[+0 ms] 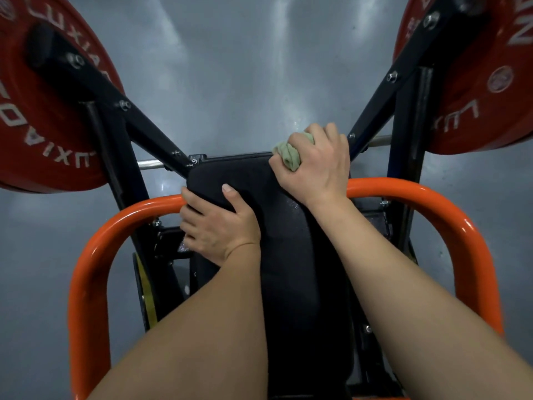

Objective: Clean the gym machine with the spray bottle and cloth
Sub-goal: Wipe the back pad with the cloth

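Right grip (314, 164): closed round green cloth (289, 155) — pressed on black pad (288, 249) far edge.
Left grip (219, 225): clasped over black pad side.

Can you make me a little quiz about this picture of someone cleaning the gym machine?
1. True or false: the right hand grips the green cloth.
2. How many red weight plates can you see?
3. What does the left hand grip?
A. the edge of the black pad
B. a red weight plate
C. the green cloth

Key: 1 true; 2 two; 3 A.
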Tool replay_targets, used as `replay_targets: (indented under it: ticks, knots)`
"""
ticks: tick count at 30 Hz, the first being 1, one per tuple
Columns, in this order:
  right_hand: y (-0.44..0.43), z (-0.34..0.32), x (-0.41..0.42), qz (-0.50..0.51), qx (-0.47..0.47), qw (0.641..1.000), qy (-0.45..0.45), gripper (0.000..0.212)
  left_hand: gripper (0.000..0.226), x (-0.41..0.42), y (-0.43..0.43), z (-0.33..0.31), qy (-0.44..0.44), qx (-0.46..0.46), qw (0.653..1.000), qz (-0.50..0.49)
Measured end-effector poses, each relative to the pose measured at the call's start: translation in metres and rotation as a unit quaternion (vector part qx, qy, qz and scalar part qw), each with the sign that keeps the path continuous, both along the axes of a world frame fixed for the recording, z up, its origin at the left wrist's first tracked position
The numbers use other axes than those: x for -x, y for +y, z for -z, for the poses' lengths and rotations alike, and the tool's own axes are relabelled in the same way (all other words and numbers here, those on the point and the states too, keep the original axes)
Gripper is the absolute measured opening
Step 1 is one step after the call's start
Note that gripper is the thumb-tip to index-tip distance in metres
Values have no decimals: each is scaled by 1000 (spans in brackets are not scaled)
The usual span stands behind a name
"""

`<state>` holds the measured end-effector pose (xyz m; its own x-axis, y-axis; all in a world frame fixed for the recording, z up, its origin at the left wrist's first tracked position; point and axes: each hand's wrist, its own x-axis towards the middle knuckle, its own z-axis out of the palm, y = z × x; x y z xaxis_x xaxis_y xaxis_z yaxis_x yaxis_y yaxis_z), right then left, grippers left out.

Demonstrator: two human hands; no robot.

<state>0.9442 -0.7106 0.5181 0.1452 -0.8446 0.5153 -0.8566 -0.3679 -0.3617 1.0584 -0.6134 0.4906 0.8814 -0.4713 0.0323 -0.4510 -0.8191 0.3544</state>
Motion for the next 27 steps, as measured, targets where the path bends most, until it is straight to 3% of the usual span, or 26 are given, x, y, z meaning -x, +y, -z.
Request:
replay_targets:
  ticks: [5,15,22,27]
  knots:
    - [41,4,6,-11,34,998,47,28,77,0,1,0,4,5,1000,5]
    - [145,27,28,-6,-52,999,5,31,76,-1,1,4,0,11,1000,1]
    - [92,16,0,44,-15,998,-34,32,76,-1,0,4,-8,3,1000,-3]
    - [14,-21,-28,42,-76,979,-186,37,76,0,-1,3,-12,9,1000,-4]
